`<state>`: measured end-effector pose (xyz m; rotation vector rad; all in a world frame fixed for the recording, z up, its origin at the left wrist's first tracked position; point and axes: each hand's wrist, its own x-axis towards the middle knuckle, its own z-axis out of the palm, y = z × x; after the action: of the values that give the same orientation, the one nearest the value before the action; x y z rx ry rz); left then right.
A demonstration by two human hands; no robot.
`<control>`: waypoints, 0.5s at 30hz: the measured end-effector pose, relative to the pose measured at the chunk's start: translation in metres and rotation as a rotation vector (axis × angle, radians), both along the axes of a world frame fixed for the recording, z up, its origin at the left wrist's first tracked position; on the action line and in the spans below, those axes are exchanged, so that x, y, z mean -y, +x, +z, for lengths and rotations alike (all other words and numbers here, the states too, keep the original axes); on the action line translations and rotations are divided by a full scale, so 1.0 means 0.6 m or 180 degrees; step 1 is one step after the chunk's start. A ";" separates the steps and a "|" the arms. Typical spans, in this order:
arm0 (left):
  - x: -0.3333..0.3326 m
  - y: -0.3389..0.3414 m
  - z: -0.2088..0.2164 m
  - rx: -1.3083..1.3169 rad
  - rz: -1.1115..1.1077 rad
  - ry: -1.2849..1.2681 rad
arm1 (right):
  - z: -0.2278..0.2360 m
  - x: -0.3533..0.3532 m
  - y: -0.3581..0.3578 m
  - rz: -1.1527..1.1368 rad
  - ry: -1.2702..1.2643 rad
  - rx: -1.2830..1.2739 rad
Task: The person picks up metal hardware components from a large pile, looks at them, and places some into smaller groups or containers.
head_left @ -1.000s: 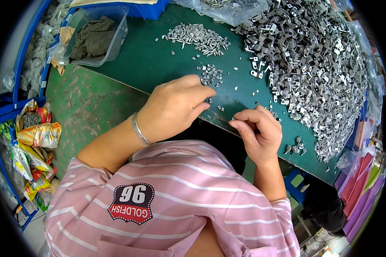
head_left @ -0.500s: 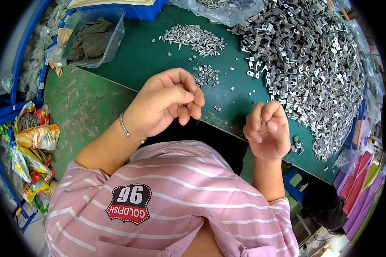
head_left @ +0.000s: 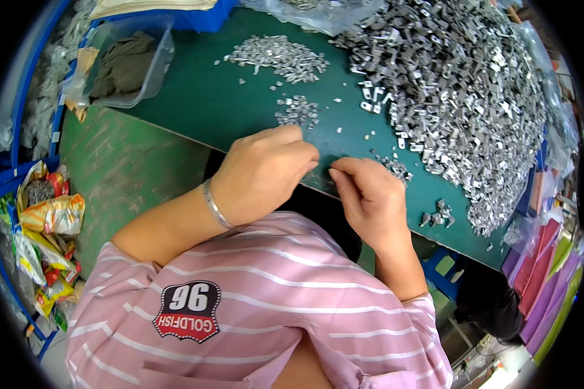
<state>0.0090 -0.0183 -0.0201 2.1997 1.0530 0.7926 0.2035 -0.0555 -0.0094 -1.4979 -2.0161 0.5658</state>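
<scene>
My left hand (head_left: 263, 170) is closed in a pinch near the front edge of the green table (head_left: 204, 110). Across a small gap, my right hand (head_left: 375, 200) pinches thumb and forefinger together, its tips pointing at the left fingertips. What either hand holds is too small to make out. Just beyond the left hand lies a cluster of tiny metal pieces (head_left: 298, 111). Behind that spreads a larger pile of small silvery metal parts (head_left: 280, 58). Beside the right hand are tiny metal bits (head_left: 396, 167) and a few dark metal parts (head_left: 438, 212).
A big heap of metal brackets (head_left: 461, 97) covers the table's right side. At the far left stand a clear plastic tub (head_left: 156, 68) with grey cloth and a blue bin (head_left: 207, 19). Colourful packets (head_left: 53, 214) fill a rack at left. Coloured sheets (head_left: 542, 266) stand at right.
Both hands have turned palm down and moved closer together. My right hand shifted left from beside the heap, uncovering the tiny bits there. The view has moved slightly.
</scene>
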 end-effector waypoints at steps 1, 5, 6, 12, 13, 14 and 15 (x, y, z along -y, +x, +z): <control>0.003 -0.001 -0.001 0.0001 0.0028 0.0042 | 0.009 0.003 0.013 -0.0175 -0.0031 -0.0171; 0.003 -0.005 0.004 -0.0047 -0.0060 0.0051 | 0.028 0.013 0.085 -0.1062 -0.0504 -0.0485; 0.004 -0.003 0.001 0.0017 -0.0049 0.0066 | 0.031 0.016 0.100 -0.1186 -0.0612 -0.0382; -0.004 -0.021 0.016 0.1280 0.0058 -0.1834 | 0.024 0.025 0.103 -0.1064 -0.0434 -0.0141; -0.008 -0.032 0.021 0.1734 0.0146 -0.2678 | 0.031 0.019 0.094 -0.1075 -0.0489 -0.0176; -0.012 -0.041 0.025 0.2199 0.0243 -0.3513 | 0.032 0.014 0.084 -0.1082 -0.0543 -0.0212; -0.013 -0.047 0.015 0.2982 -0.0039 -0.3747 | 0.027 0.008 0.072 -0.0876 -0.0461 -0.0331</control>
<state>-0.0192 -0.0103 -0.0109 0.6916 0.6825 0.7549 0.2469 -0.0604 0.0069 -1.7576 -1.6839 0.6702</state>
